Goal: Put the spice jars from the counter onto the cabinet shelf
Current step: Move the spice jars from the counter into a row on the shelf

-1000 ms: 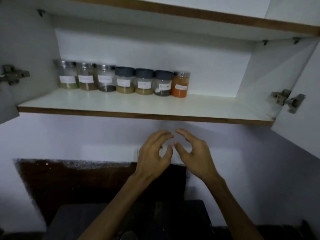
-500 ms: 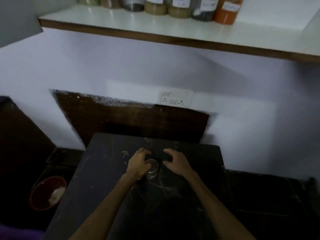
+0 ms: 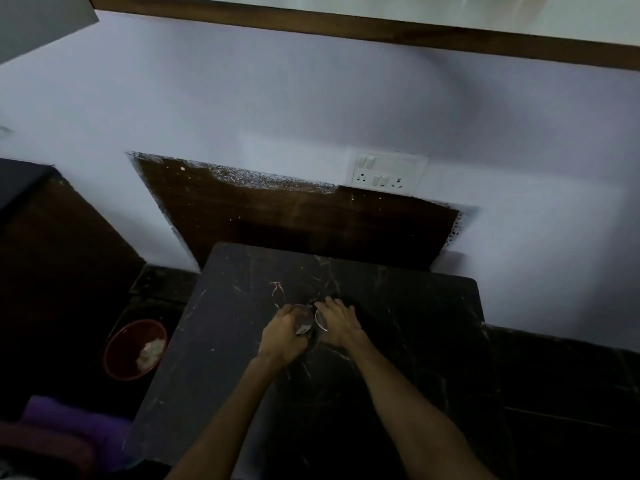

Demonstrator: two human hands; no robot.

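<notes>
Two jars [image 3: 313, 322] sit side by side on the dark counter [image 3: 398, 341], mid-surface, only shiny lids showing. Left hand [image 3: 282, 336] curls round the left jar, right hand [image 3: 337, 323] curls round the right one, hands nearly touching. Shelf [image 3: 346, 26] edge well above, wall between. Risks, as I judge: dim light and smooth glass could let a jar slip on the lift; jars could knock together; a jar could clip the shelf edge.
</notes>
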